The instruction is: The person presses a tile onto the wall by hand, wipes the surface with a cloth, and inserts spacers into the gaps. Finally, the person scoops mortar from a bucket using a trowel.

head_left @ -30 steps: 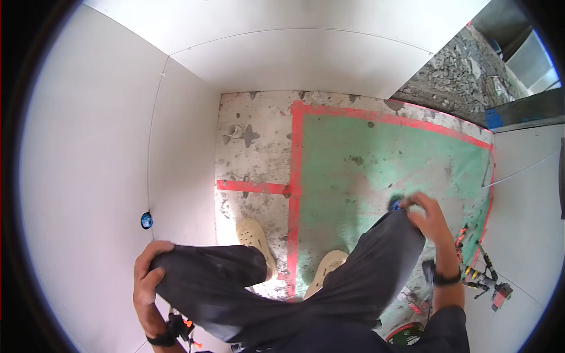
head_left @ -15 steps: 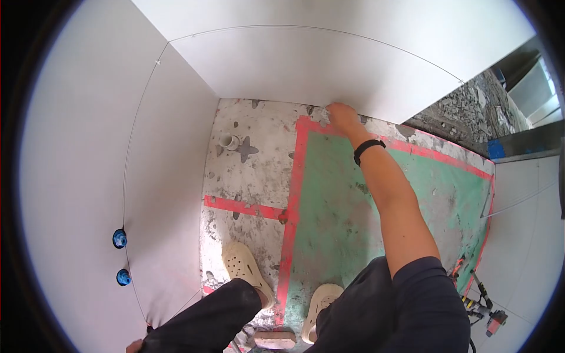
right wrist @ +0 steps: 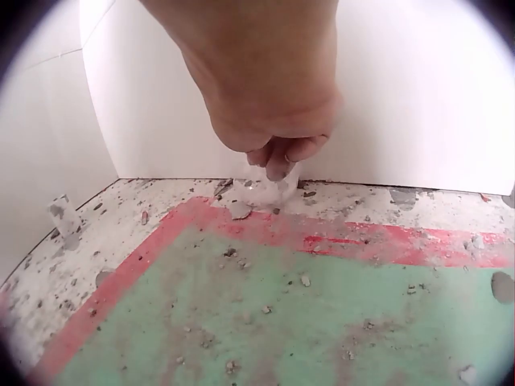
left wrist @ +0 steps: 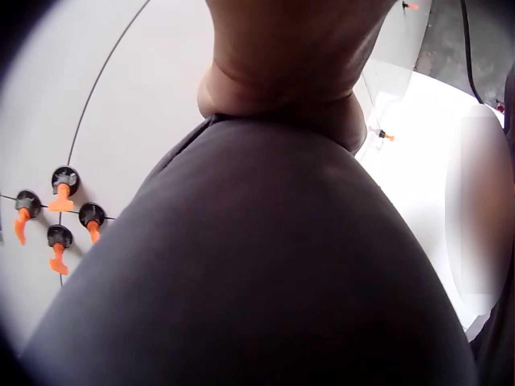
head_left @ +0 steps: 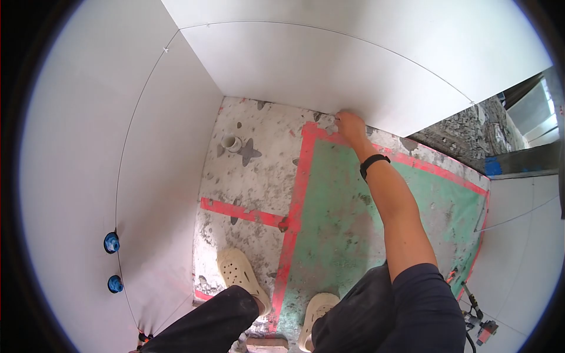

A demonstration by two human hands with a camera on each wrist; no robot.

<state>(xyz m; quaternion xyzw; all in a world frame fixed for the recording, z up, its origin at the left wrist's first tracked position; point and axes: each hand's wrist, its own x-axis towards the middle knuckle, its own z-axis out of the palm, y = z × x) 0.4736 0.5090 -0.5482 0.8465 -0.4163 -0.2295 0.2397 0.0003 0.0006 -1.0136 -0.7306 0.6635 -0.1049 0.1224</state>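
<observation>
Two round blue plastic fittings point(head_left: 112, 242) stand on the smooth white left wall point(head_left: 70, 176), while black-and-orange clips point(left wrist: 60, 189) cluster round a joint in the left wrist view. The left hand point(left wrist: 282, 104) rests on a knee of the dark trousers point(left wrist: 257, 241); its fingers are hidden, so I can't tell how far they open or whether they grip anything. Next, a short white pipe stub point(head_left: 230, 142) — then red tape point(head_left: 297, 200) edging the dusty green floor sheet point(head_left: 338, 200). And the action: the right hand point(right wrist: 278, 121) is down by the foot of the white back wall point(right wrist: 418, 104), fingers curled, seemingly pinching a pale translucent piece point(right wrist: 265, 193). Loose grit point(right wrist: 229, 253) could make that piece skid or tip — and a clumsy tug could scuff the wall's lower edge.
</observation>
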